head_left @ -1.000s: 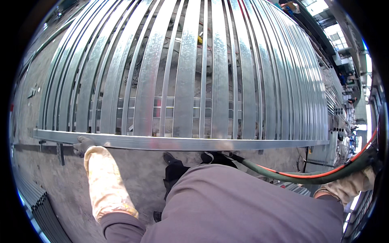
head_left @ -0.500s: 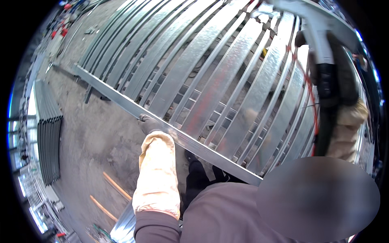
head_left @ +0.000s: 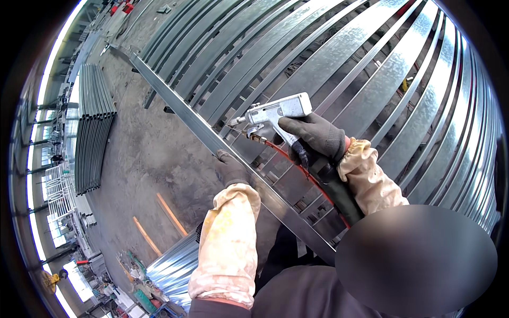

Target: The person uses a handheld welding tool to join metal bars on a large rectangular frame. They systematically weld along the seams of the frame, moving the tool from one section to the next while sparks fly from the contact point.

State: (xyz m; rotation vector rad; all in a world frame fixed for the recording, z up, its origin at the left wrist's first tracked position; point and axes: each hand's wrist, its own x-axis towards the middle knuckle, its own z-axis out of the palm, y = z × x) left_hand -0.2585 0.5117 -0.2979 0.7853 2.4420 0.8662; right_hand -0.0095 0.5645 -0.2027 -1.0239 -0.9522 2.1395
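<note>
In my right gloved hand (head_left: 318,137) is a silver pistol-shaped welding gun (head_left: 281,112), my fingers closed round its grip. Its nozzle points left, close above the edge rail of a galvanized metal frame (head_left: 286,214). A red hose (head_left: 281,150) and a thick dark cable (head_left: 339,193) trail from the gun toward my body. My left gloved hand (head_left: 231,168) rests on the frame's near rail, fingers bent against its outer edge; its fingertips are partly hidden. Many flat slats and narrow bars (head_left: 313,66) run from this rail toward the far right.
A bundle of dark metal tubes (head_left: 94,127) stands on the concrete floor to the left. Two wooden strips (head_left: 170,213) and shiny metal profiles (head_left: 172,273) lie at lower left. Beyond are white racks (head_left: 59,191) and a yellow hook block (head_left: 51,281).
My right hand has brought the gun from the upper right down and left to the near rail. The view has shifted; my left hand stays at the rail.
</note>
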